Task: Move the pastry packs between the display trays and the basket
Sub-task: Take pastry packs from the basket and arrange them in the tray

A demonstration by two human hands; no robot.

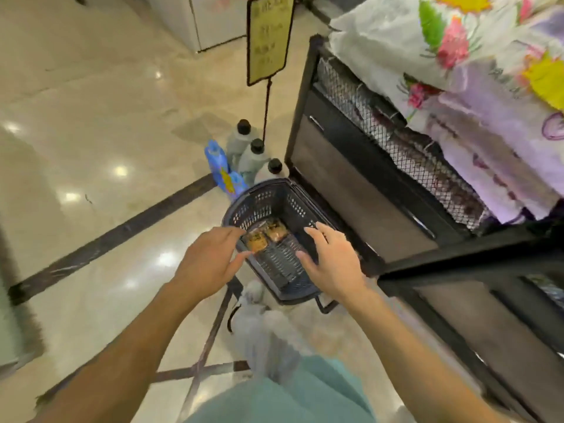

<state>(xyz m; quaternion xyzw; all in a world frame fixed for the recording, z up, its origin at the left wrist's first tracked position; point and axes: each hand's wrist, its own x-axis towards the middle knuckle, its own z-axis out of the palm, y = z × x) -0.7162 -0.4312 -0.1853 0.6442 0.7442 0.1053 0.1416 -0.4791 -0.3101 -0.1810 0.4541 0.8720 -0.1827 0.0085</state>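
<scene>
- Down on the floor, dark basket (276,206) sits tight against the display stand (351,178) at 3 o'clock.
- Left hand (210,257) and right hand (332,264) hover over it, fingers relaxed, holding nothing.
- Clear pastry pack (267,236), golden-brown pieces, lies inside at 10 o'clock; bare basket floor toward 5.

The sign (270,38) has unreadably blurred lettering and its top is cut off; the left hand (210,257) hides the basket's (259,203) near-left rim.

Your glossy floor (91,117) carries the dark basket (244,206); just beyond the basket stand three black-capped bottles (253,155) and a blue bottle (218,161), beside the sign pole.
</scene>
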